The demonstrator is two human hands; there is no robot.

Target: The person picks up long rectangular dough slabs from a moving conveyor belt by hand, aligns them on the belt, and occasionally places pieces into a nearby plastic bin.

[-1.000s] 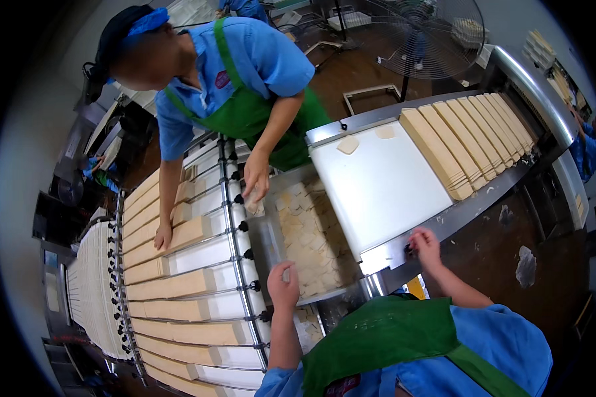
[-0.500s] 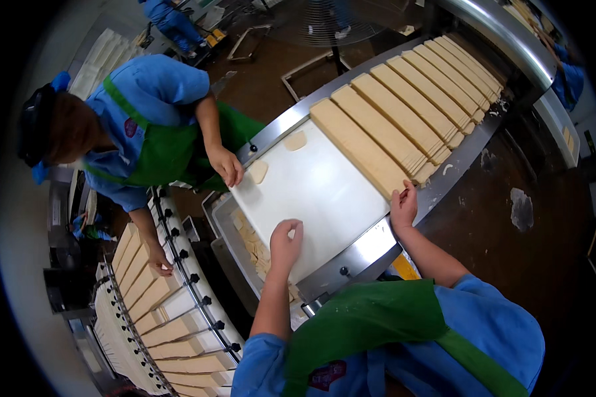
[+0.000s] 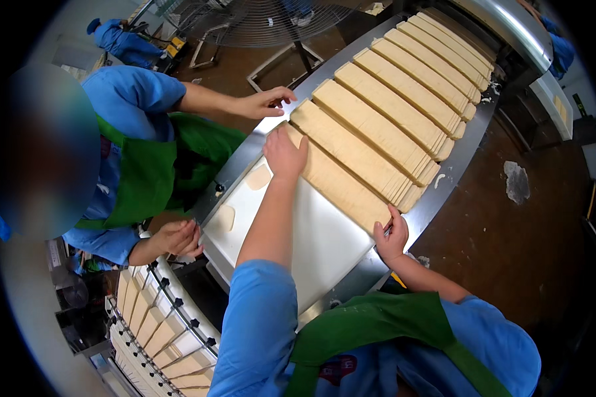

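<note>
Long stacks of pale dough sheets (image 3: 377, 142) lie side by side across a white conveyor belt (image 3: 331, 245). My left hand (image 3: 286, 153) rests on the far end of the nearest dough stack (image 3: 338, 182), its fingers bent over that end. At the stack's other end, my right hand (image 3: 392, 235) presses against it with curled fingers and the thumb apart. Together they grip this stack lengthwise, still on the belt. Two loose dough scraps (image 3: 258, 177) lie on the belt left of my left forearm; the second is nearer the belt's left edge.
Across the belt stands a co-worker in a blue shirt and green apron (image 3: 139, 159), one hand (image 3: 268, 104) stretched near the stacks. A lower conveyor (image 3: 159, 331) with dough strips runs at lower left. Metal rails (image 3: 470, 142) edge the belt; a large fan (image 3: 271, 23) stands behind.
My left hand has reached from above the bare belt to the far end of the nearest stack. My right hand stays at its near end. The co-worker's arm has extended toward the stacks.
</note>
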